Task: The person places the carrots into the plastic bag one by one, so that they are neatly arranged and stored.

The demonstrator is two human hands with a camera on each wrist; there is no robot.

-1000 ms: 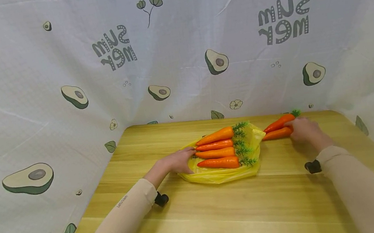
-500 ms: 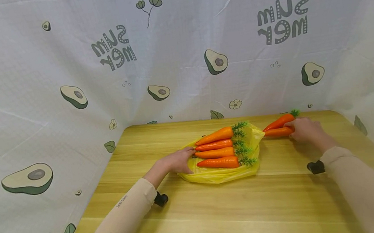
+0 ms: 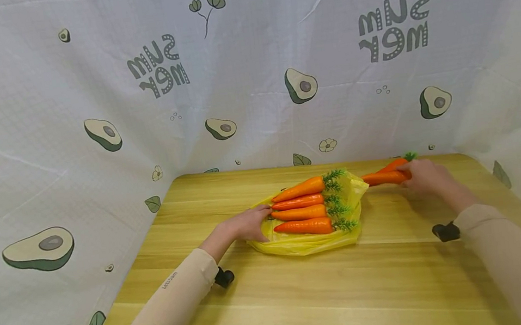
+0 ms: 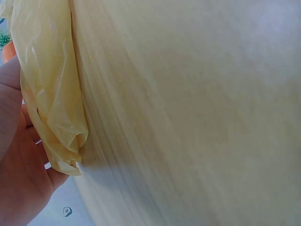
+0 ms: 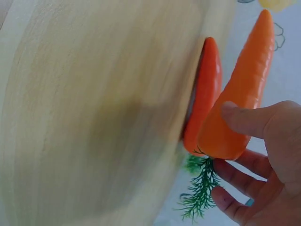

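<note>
My right hand (image 3: 429,178) pinches an orange carrot (image 3: 385,178) near its leafy end, thumb on its side in the right wrist view. Just behind it lies a redder carrot (image 5: 206,96), partly covered by the held one. A thin yellow plastic bag (image 3: 301,246) is spread on the table, with several carrots (image 3: 304,213) side by side on it, green tops to the right. At the bag's left end, my left hand (image 3: 248,225) holds its edge, fingers partly hidden behind the plastic (image 4: 49,84) in the left wrist view.
The wooden table (image 3: 279,303) has rounded far corners. A white cloth (image 3: 248,65) printed with avocados hangs behind it and at both sides. Each wrist bears a small black camera mount (image 3: 224,278).
The right hand has raised the nearer of the two right-hand carrots slightly off the table; it now crosses in front of the other. The left hand and bag stay put.
</note>
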